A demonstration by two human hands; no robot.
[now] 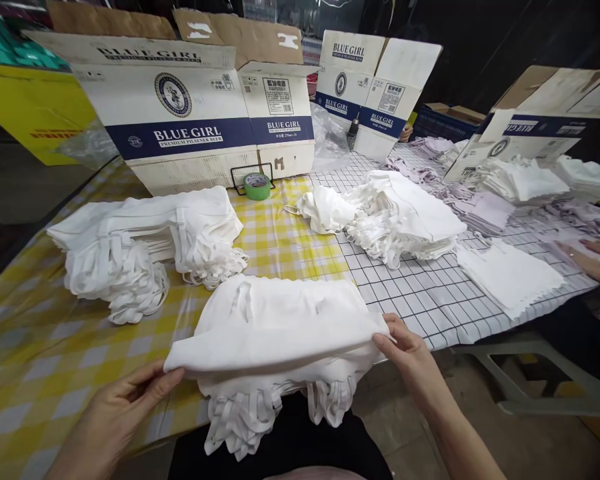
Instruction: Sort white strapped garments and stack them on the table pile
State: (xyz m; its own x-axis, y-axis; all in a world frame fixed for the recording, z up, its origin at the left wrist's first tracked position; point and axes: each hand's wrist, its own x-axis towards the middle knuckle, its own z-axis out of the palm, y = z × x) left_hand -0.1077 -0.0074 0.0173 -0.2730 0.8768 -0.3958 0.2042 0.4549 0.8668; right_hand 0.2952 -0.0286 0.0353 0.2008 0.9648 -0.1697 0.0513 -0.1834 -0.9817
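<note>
A white strappy top [275,343] is stretched sideways between my two hands, over a stack of similar white tops [245,420] at the table's front edge. My left hand [117,410] pinches its left corner between thumb and fingers. At the opposite corner, my right hand [413,360] grips the cloth the same way. Straps from the stack hang over the edge above my lap. To the left lies another stack of white tops [150,227], its straps bunched toward me. A further white pile [405,213] rests to the right, beyond my right hand.
Blue Girl beer cartons [190,107] stand along the back, with a roll of green tape [257,187] in front. Yellow checked and white grid cloths [300,253] cover the table. Another person's hand [593,263] is at right, near a single white garment [510,273] and lilac piles [480,207].
</note>
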